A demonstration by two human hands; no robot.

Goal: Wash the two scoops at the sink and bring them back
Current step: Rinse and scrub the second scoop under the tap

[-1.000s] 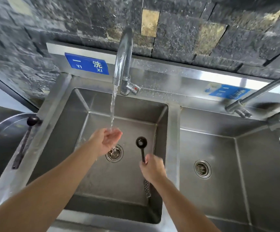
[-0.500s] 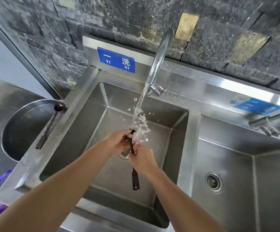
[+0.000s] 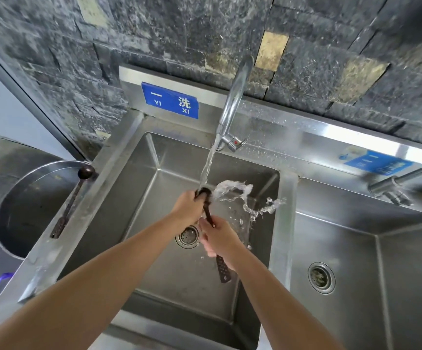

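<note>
Left hand: closed around the bowl end of a dark scoop, under the water stream.
Right hand: wrapped around that scoop's handle, whose perforated end sticks out below.
Second scoop: lies on the left rim of the sink, bowl toward the wall.
Faucet: running, water splashing right.

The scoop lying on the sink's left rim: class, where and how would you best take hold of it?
Grip the second scoop by its long flat handle, mid-length, from above. It lies flat along the sink's left rim, bowl at the far end, so the handle offers a clear pinch.
</note>
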